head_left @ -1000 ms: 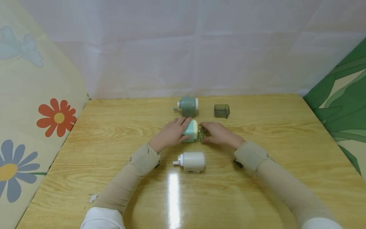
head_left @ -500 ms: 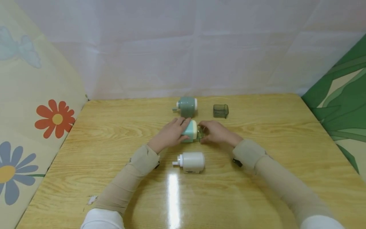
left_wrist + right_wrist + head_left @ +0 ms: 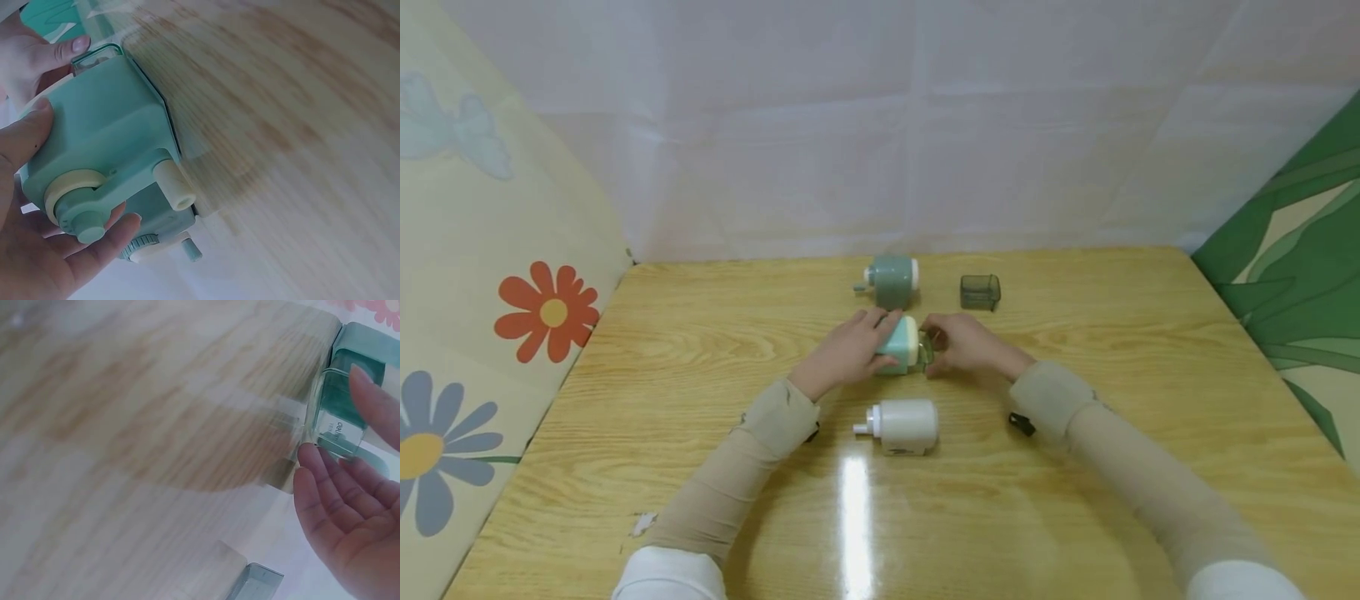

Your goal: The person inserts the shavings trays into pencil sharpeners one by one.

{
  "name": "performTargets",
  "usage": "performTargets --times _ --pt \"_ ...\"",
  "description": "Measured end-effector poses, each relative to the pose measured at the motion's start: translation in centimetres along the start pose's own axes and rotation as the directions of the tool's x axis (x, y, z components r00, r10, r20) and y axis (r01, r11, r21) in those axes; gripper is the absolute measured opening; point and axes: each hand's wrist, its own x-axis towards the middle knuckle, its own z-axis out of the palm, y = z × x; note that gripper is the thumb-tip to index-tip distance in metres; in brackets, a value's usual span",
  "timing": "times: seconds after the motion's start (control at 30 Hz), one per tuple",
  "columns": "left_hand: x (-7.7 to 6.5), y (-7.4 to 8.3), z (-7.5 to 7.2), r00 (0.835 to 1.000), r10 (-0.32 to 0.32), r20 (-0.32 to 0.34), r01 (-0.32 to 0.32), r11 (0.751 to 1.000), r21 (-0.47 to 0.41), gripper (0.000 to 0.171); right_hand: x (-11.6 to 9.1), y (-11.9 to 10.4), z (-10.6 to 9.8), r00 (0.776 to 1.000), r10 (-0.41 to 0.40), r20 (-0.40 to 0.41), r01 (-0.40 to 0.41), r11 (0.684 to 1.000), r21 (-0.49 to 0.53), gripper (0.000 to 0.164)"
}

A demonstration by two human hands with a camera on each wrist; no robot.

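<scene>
Light-green sharpener [image 3: 896,347] and its clear drawer [image 3: 926,350] block the space between left hand [image 3: 846,352] and right hand [image 3: 973,346]. Passage lies open between the dark-green sharpener [image 3: 893,282] and the smoky bin [image 3: 980,292]; the white sharpener [image 3: 908,425] obstructs the near side.

The teal sharpener [image 3: 100,112] looks like smooth, matt plastic, its drawer [image 3: 337,403] clear, glossy plastic; the white sharpener [image 3: 908,425] seems smooth plastic too; the wood-grained desk [image 3: 700,342] is glossy, the creased backdrop [image 3: 917,167] matt
</scene>
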Motion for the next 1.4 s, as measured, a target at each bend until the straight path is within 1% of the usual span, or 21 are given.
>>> performTargets --times 0.4,0.57,0.8,0.93,1.03,1.2,1.27,1.4 --pt "0.0 -0.2 0.1 1.0 -0.001 -0.001 0.001 1.0 -0.002 0.069 0.2 -0.3 0.1 1.0 0.018 0.004 -0.018 1.0 0.001 0.062" --pt "0.0 -0.2 0.1 1.0 0.001 0.0 -0.001 1.0 0.007 0.069 0.3 -0.4 0.3 1.0 -0.007 -0.011 0.007 1.0 -0.004 0.06" --pt "0.0 -0.1 0.0 1.0 -0.014 0.028 0.014 1.0 0.017 0.069 0.6 -0.5 0.6 0.998 -0.057 -0.035 0.056 0.998 -0.014 0.054" --pt "0.1 0.0 0.0 1.0 -0.013 0.027 0.013 1.0 0.006 0.068 0.7 -0.7 0.7 0.997 -0.057 -0.042 0.057 0.998 -0.007 0.051" --pt "0.1 0.1 0.0 1.0 -0.013 0.023 0.013 1.0 0.005 0.068 0.8 -0.8 0.7 0.998 -0.043 -0.039 0.043 0.999 0.01 0.052" --pt "0.2 0.1 0.0 1.0 -0.01 0.02 0.01 1.0 0.012 0.068 1.1 -0.7 0.9 1.0 -0.009 -0.006 0.01 0.996 0.087 0.057" --pt "0.1 0.1 -0.1 1.0 -0.007 0.022 0.007 1.0 0.018 0.069 1.3 -0.6 1.1 1.0 -0.007 0.003 0.007 0.994 0.109 0.058" --pt "0.1 0.1 0.0 0.999 -0.015 0.028 0.015 1.0 0.022 0.069 1.5 -0.4 1.3 1.0 -0.015 0.002 0.015 0.993 0.118 0.057"
